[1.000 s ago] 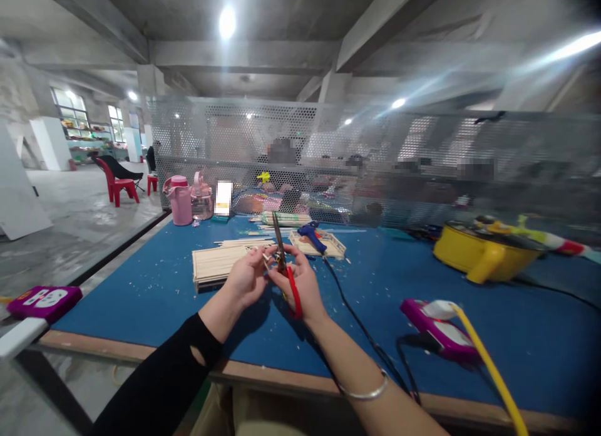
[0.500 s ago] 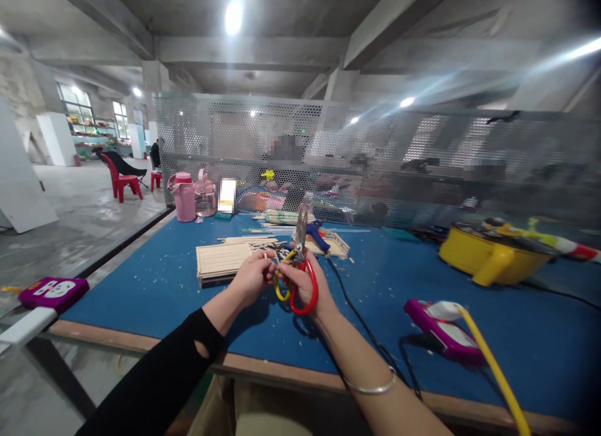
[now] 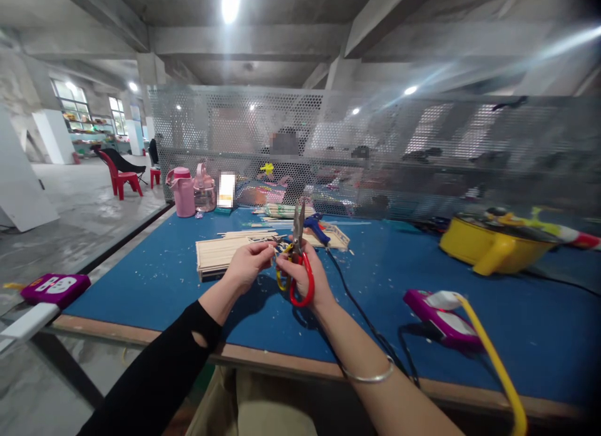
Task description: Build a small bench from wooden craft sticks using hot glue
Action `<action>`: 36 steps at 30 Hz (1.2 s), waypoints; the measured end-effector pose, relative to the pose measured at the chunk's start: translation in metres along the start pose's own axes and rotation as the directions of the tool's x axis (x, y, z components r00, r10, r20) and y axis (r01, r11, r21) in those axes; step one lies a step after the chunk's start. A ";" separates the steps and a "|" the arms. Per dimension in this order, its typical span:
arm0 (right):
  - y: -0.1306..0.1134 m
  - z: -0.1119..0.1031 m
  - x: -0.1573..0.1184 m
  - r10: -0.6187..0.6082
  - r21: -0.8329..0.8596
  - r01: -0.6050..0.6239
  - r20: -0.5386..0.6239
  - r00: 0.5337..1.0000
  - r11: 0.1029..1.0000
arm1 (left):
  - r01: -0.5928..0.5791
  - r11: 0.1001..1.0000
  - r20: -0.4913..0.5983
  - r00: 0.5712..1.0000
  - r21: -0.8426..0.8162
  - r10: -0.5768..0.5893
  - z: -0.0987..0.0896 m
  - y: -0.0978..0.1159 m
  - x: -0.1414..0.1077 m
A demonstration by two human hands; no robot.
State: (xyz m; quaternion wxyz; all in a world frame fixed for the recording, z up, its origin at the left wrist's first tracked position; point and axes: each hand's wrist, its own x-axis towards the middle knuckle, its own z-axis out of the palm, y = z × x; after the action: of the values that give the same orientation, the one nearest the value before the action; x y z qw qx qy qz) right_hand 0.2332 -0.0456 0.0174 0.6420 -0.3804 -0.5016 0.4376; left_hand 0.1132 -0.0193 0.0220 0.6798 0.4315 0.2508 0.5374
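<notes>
My right hand is closed around a pair of scissors with red and yellow handles. Their metal blades point up and away from me, slightly parted. Close beside it, my left hand has thumb and forefinger pinched together. Something small and pale shows at those fingertips, too small to name. Behind the left hand lies a box-like piece made of flat wooden sticks. A blue glue gun rests beyond the right hand, against a second wooden stick piece.
Loose sticks and a wrapped bundle lie at the back of the blue table. A pink jug stands back left. A yellow pot and purple power strip sit right. A perforated metal screen rises behind.
My left hand has turned slightly, its fingertips drawing up near the scissors. The scissors have tilted a little more upright in my right hand. The view has shifted slightly.
</notes>
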 end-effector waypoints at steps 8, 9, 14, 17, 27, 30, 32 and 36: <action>-0.001 0.000 0.000 0.015 -0.015 -0.015 -0.009 1.000 1.000 | -0.026 0.999 -0.013 1.000 0.025 0.027 -0.001 -0.002 0.001; -0.001 0.000 -0.001 0.021 -0.013 -0.021 -0.010 1.000 1.000 | -0.028 0.999 -0.013 1.000 0.028 0.029 -0.001 -0.004 0.002; -0.001 0.002 -0.001 0.031 -0.024 -0.032 -0.008 0.999 0.999 | -0.060 0.996 0.016 0.998 0.060 0.059 -0.004 -0.008 0.004; 0.001 0.002 0.000 0.035 -0.039 -0.035 0.001 0.999 0.999 | -0.089 0.994 0.014 0.996 0.064 0.088 -0.004 -0.007 0.004; 0.001 0.001 0.000 0.014 -0.039 -0.014 0.006 1.000 0.999 | -0.052 0.998 -0.145 0.988 0.023 0.055 -0.002 0.002 0.001; 0.001 0.002 0.000 -0.002 -0.065 0.002 0.003 1.000 0.998 | -0.062 0.998 -0.159 0.985 0.021 0.064 -0.002 0.001 0.002; 0.001 0.002 0.000 -0.012 -0.075 0.012 0.003 1.000 0.997 | -0.080 0.996 -0.156 0.984 0.034 0.084 -0.003 -0.001 0.003; 0.003 0.003 -0.001 -0.019 -0.084 0.020 0.012 1.000 0.996 | -0.104 0.993 -0.139 0.984 0.056 0.111 -0.004 -0.004 0.005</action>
State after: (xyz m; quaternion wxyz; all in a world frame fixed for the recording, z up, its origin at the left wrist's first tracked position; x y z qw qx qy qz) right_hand 0.2291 -0.0448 0.0148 0.6268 -0.3996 -0.5269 0.4122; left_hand 0.1133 -0.0138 0.0170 0.6195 0.4215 0.2880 0.5963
